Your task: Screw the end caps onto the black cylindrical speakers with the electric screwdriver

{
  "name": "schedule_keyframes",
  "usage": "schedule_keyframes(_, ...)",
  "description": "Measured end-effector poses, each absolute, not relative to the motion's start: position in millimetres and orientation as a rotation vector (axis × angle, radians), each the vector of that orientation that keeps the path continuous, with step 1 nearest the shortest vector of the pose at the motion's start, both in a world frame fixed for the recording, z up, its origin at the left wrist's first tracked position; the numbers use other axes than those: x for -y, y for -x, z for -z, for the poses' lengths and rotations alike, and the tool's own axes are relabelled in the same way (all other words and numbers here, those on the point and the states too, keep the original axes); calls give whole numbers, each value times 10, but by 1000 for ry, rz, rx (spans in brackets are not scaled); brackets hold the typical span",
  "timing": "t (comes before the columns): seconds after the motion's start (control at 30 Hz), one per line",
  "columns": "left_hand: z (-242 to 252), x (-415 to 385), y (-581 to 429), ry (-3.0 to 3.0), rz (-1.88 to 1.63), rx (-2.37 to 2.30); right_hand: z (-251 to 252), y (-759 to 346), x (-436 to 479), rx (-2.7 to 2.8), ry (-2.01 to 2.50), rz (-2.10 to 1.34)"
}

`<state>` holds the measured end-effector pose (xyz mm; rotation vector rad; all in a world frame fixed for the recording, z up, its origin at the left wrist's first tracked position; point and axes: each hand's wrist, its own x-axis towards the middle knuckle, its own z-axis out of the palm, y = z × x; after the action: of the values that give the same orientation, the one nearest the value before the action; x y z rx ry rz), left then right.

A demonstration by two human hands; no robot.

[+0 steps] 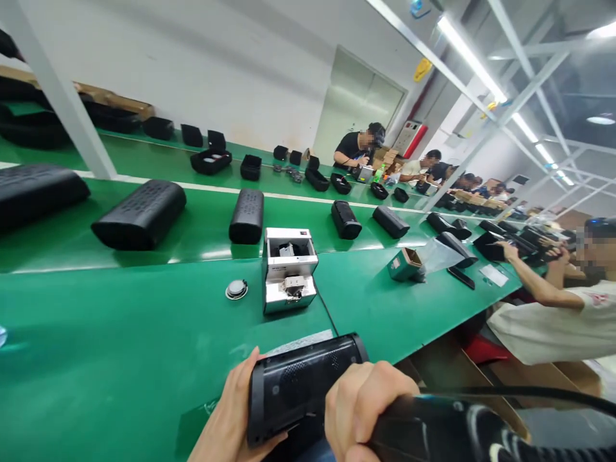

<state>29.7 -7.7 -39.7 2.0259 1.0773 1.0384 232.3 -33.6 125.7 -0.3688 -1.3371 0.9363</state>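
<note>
A black speaker housing [301,385] with perforated patches is tilted up at the table's near edge. My left hand [231,410] grips its left end, fingers behind and beneath. In my right hand [368,404] is a black electric screwdriver [433,427], fist wrapped around the body, its ribbed cord end toward the lower right. The tool's tip is hidden, so I cannot tell whether it touches the housing. Beyond the housing stands a white screw feeder [290,260]. Left of the feeder lies a small round metal dish [237,289].
Black speakers [247,216] stand in a row along the green bench [120,327]. A green box [404,264] and a clear plastic bag [437,255] lie to the right. A co-worker [553,308] sits at the right; others work farther down. A white post [67,96] rises at left.
</note>
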Motion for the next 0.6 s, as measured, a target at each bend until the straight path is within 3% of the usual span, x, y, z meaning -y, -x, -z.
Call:
schedule_keyframes(0.17,448,-1,-290,-2047,-1033,-1067,-1214,-2326,402,1345,688,-855)
schedule_keyframes(0.37,266,34,-293,-2034,-974,-1021,-1932,-2519,349,1438,596,-1027)
schedule_keyframes(0.5,176,64,-296,-2020,-912,-980,-2391,-2631,-126,1342,417,-810)
schedule_keyframes(0.6,154,76,-294,-2006,-897,-990,-2441,-2589,-631,1241,465,-548)
